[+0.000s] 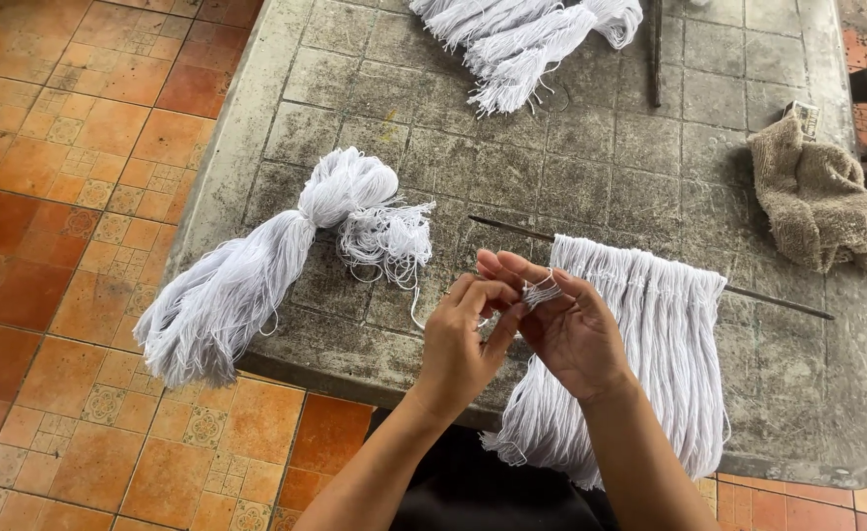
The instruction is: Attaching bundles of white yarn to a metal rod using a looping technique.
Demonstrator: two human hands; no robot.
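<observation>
Both the left hand (463,339) and right hand (571,329) pinch a small tuft of white cotton strands (540,291) between fingertips, above one thin dark rod (778,303) hung with white yarn.

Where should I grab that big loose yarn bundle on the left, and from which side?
Probably best to grip the yarn bundle at its tied waist, coming from above. There the strands pinch to their narrowest, so a hand likely closes round all of them. The lower end fans wide and hangs over the table edge, where strands may slip out.
</observation>
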